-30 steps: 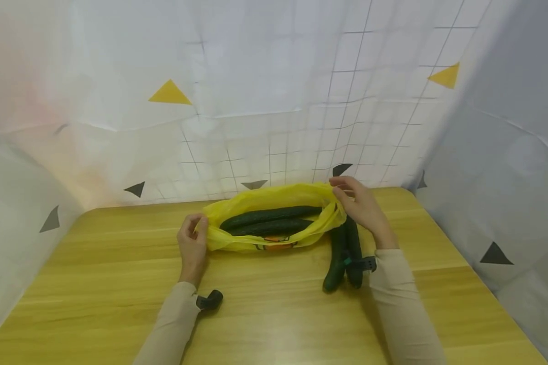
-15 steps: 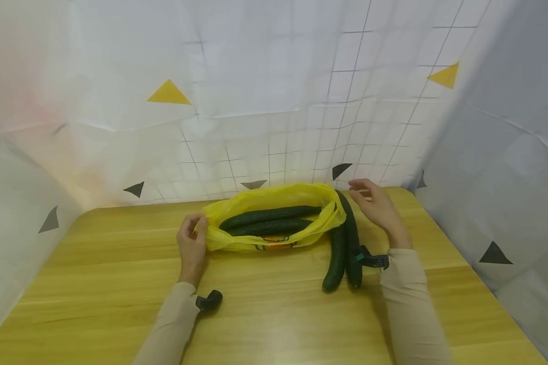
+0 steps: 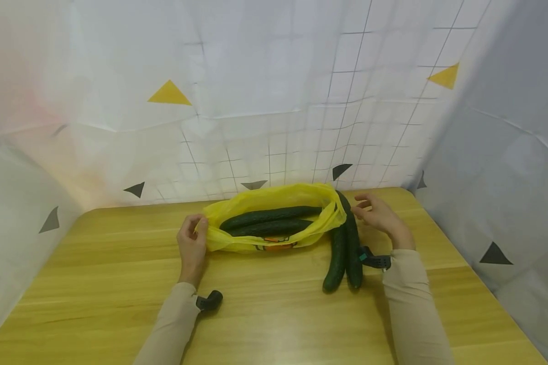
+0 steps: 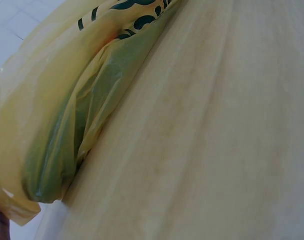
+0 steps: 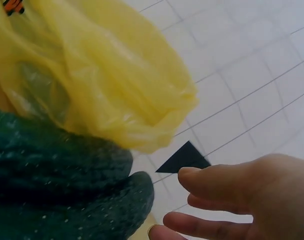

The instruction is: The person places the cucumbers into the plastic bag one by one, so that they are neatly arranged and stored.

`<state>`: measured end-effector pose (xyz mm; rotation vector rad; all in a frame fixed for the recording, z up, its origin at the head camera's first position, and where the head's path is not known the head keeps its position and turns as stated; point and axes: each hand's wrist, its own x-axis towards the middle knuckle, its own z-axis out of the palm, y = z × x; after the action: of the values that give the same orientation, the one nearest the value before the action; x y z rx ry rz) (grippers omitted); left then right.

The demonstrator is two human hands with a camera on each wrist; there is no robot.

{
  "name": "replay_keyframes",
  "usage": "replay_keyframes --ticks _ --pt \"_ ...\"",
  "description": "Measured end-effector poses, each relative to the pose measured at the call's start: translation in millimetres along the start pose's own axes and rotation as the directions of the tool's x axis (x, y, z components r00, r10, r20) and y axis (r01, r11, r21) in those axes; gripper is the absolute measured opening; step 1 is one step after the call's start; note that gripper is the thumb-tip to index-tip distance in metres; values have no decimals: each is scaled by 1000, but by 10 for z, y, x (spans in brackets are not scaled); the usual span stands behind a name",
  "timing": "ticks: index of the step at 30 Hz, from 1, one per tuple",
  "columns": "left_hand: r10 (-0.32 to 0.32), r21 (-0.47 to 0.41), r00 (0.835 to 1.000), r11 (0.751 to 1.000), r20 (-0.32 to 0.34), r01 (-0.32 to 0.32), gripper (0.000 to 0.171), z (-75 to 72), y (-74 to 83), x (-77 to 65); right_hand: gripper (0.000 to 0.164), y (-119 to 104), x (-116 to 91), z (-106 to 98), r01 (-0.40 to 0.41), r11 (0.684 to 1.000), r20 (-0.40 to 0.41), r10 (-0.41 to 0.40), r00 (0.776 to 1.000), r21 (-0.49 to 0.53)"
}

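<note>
A yellow plastic bag with a dark and orange print lies on the table with its mouth spread wide. Inside it, two dark green cucumbers lie side by side. My left hand pinches the bag's left edge between thumb and fingers. Two more cucumbers lie outside against the bag's right end, pointing towards me. Just right of their far ends is my right hand, fingers loosely bent and holding nothing. In the right wrist view its fingertips face the cucumber ends, a small gap between.
The wooden table ends at a white sheet wall with grid lines and coloured triangles. Grey-white sheets close off both sides. A black wrist camera sits on the left wrist, another on the right, beside the outer cucumbers.
My right hand has let go of the bag's right rim, moved right and then dropped lower beside the outer cucumbers. The left hand and the bag have stayed in place.
</note>
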<state>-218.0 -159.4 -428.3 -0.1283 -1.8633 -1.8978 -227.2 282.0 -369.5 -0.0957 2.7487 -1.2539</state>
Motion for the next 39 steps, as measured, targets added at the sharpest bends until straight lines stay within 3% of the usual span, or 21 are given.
replay_keyframes --ticks 15,39 --pt "14 40 1000 999 -1 -14 23 0 7 -4 69 179 98 129 -80 992 130 92 987 -95" --pt "-6 40 1000 999 8 6 24 -4 8 -8 70 200 146 198 -152 985 160 164 973 -85"
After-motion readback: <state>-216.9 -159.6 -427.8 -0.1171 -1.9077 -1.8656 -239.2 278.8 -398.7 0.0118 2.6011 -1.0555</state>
